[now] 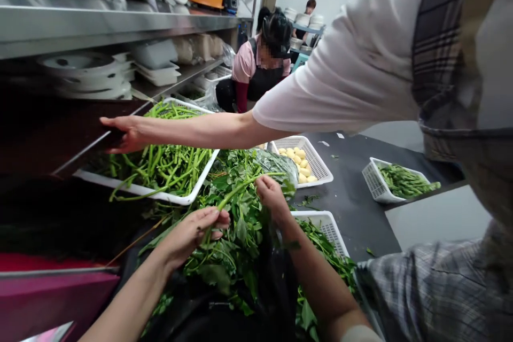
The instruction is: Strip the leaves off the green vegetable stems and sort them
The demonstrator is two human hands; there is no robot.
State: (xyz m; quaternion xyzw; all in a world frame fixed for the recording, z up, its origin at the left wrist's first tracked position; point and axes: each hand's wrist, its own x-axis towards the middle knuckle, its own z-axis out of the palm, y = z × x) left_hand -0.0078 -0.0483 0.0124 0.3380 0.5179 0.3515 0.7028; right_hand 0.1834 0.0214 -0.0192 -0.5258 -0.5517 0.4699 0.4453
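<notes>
Between my two hands runs a long green leafy-vegetable stem (240, 187). My left hand (206, 222) pinches its lower end between thumb and fingers. Close to the upper end, my right hand (273, 195) has its fingers closed on the stem and leaves. Beneath both hands lies a heap of leafy greens (244, 235), partly over dark plastic. Just beyond my left hand stands a white basket (196, 192) filled with bare green stems (172, 165). A second white basket (331, 224), holding leafy greens, sits beside my right forearm.
From the right, a co-worker's arm (192, 129) reaches across above the stem basket. Farther back are a basket of peeled potatoes (298, 163) and a crouching person (262, 64). A basket of green pods (404, 180) stands right. Metal shelving (120, 29) runs along the left.
</notes>
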